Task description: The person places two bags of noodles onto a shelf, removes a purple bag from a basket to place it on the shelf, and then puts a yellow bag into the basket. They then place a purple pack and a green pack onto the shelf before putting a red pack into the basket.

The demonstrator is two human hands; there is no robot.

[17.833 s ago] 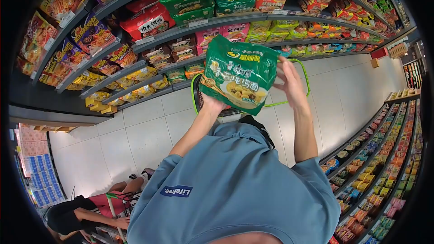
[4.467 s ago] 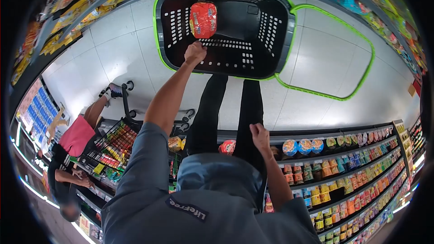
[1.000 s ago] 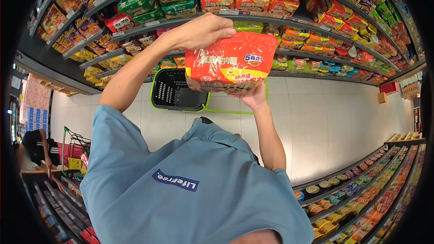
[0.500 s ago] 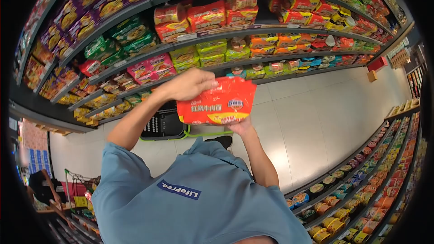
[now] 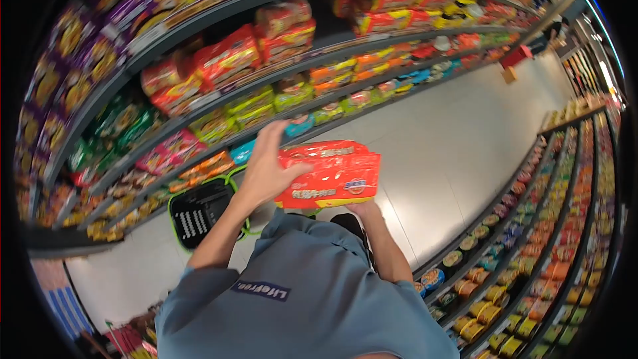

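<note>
A red multipack of instant noodles (image 5: 329,183), with a yellow strip along its lower edge, is held in front of my chest. My right hand (image 5: 364,210) grips it from below at its lower right; most of the fingers are hidden behind it. At the pack's left side is my left hand (image 5: 264,173), its fingers stretched out and apart. Its thumb lies at the pack's front left edge. Behind my left forearm, a black shopping basket with a green rim (image 5: 174,223) stands on the floor.
Shelves ahead carry red noodle packs (image 5: 229,56), purple packs (image 5: 66,30), green packs (image 5: 123,123) and lime packs (image 5: 251,108). Cup noodles (image 5: 488,312) line the shelves at the right. Between them runs a pale tiled floor (image 5: 438,139). A red box (image 5: 515,56) stands farther down the aisle.
The view has turned and tilted. My left hand has opened from the pack's top left and moved to its left side. The pack has tipped, showing more of its top; my right hand still holds it.
</note>
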